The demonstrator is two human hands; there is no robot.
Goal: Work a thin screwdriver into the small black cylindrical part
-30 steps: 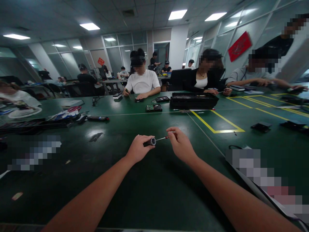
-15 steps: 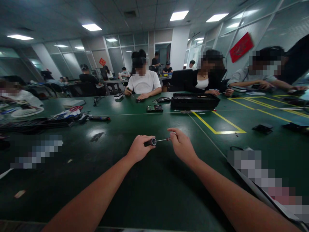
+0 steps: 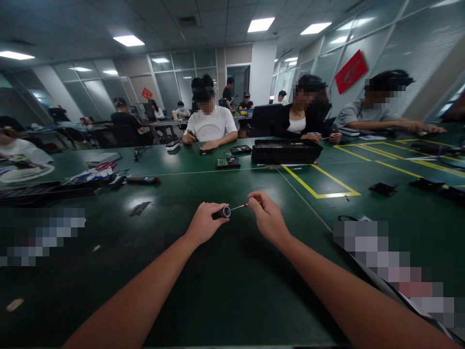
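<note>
In the head view, my left hand [image 3: 204,224] is closed around a dark cylinder [image 3: 225,212], whose round, silver-rimmed end faces right. A thin screwdriver [image 3: 238,208] with a metal shaft and a red part at its handle end is pinched in my right hand [image 3: 268,218]. The shaft points left, its tip at the cylinder's rimmed end; whether it touches or reaches inside I cannot tell. My fingers hide most of the cylinder's body and the screwdriver's handle. Both hands are over the green table [image 3: 225,286].
Across the table are a black open case [image 3: 285,152], a green circuit board unit [image 3: 228,163] and co-workers with their own parts. At left lie a black cylindrical tool [image 3: 143,180], red-handled scissors [image 3: 106,166] and black trays [image 3: 47,193]. Black parts [image 3: 382,189] lie right.
The view has swung slightly, so the scene sits further left. Both hands keep their hold, with the screwdriver still at the cylinder's end. A standing person at far right is out of view.
</note>
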